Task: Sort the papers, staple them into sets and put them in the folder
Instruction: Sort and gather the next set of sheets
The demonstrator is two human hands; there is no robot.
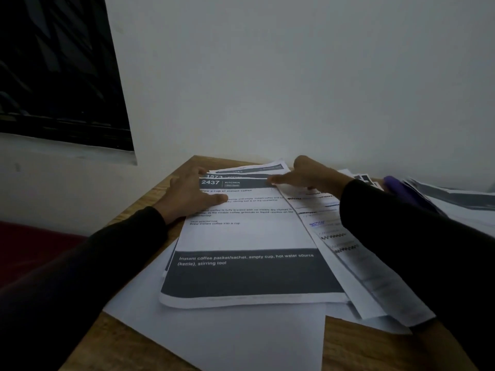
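Clearly the sorting step is in hand: a printed sheet headed 2437 (249, 231) lies on top of a loose stack in the middle of the wooden worktop (128, 341), with the heads of at least two more sheets (241, 171) fanned out beyond its far edge. The left hand (187, 194) rests on the sheet's left margin, fingers spread and fairly straight, thumb lying across the text; it presses rather than pinches. The right hand (308, 174) reaches to the far right corner, fingers extended flat toward the dark header band; whether a fingertip catches the paper's edge I cannot tell. Under the stack a large plain white sheet (214, 330) juts toward the viewer; it may be the folder, though that is not certain. Just right of the stack lie other pages with wavy lines (334, 236), and farther right a purple object (401, 191), blurred, possibly the stapler, beside more papers (460, 202). Nothing looks stapled yet. The next move, as I judge it, calls for squaring matching pages into one set, edges flush, before reaching for the stapler.
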